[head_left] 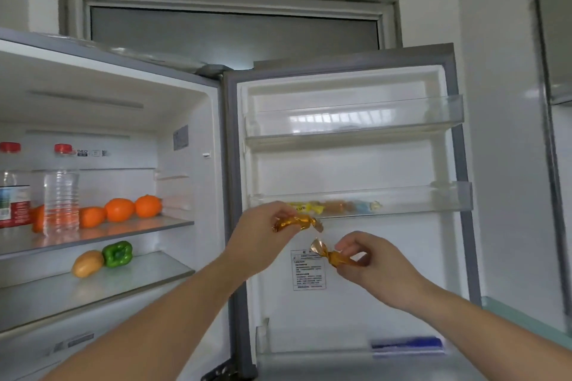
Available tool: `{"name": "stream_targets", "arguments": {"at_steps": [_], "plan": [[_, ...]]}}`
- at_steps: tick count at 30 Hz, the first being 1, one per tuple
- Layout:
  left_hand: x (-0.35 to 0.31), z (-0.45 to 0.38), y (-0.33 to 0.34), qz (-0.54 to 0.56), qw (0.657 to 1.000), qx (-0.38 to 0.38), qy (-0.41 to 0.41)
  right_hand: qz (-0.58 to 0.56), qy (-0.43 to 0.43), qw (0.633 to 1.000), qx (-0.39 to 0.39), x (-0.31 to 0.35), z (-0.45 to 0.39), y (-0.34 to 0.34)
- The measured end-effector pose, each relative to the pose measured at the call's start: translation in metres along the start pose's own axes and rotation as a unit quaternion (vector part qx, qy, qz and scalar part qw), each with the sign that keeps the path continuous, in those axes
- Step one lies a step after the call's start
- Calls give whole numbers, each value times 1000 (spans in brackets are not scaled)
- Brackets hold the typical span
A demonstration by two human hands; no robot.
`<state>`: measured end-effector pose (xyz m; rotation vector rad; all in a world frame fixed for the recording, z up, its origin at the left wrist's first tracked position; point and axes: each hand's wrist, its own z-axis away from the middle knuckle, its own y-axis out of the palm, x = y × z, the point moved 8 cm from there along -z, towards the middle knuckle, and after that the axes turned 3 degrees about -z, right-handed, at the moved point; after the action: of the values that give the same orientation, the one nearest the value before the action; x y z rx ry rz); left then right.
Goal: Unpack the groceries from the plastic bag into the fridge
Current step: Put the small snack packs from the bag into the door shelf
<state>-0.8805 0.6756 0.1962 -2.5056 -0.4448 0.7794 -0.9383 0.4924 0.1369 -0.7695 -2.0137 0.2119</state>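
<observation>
My left hand point(266, 227) pinches a gold-wrapped candy point(301, 222) just below the middle door shelf point(433, 199) of the open fridge door. My right hand point(371, 266) pinches a second gold-wrapped candy point(331, 255) lower and to the right, in front of the door's label sticker point(308, 274). Several wrapped candies point(328, 206), yellow, orange and pale blue, lie in the left half of that middle door shelf. The plastic bag is out of view.
Inside the fridge, oranges point(120, 210) and two water bottles point(60, 195) stand on the upper glass shelf; a green pepper point(117, 254) and a potato point(87, 263) lie on the shelf below. The top door shelf point(353, 120) holds nothing. A blue item point(407, 343) sits in the bottom door bin.
</observation>
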Motion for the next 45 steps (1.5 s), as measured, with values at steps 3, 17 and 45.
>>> {"name": "stream_targets", "arguments": {"at_steps": [3, 17, 45], "plan": [[-29, -34, 19, -15, 998, -13, 60, -1, -32, 999, -39, 2, -11, -37], [-76, -168, 131, 8, 978, 202, 52, 185, -32, 976, -112, 16, -104, -174], [-62, -157, 164, -65, 945, 317, 49, 250, 205, 944, 58, -51, -145, -154]]}}
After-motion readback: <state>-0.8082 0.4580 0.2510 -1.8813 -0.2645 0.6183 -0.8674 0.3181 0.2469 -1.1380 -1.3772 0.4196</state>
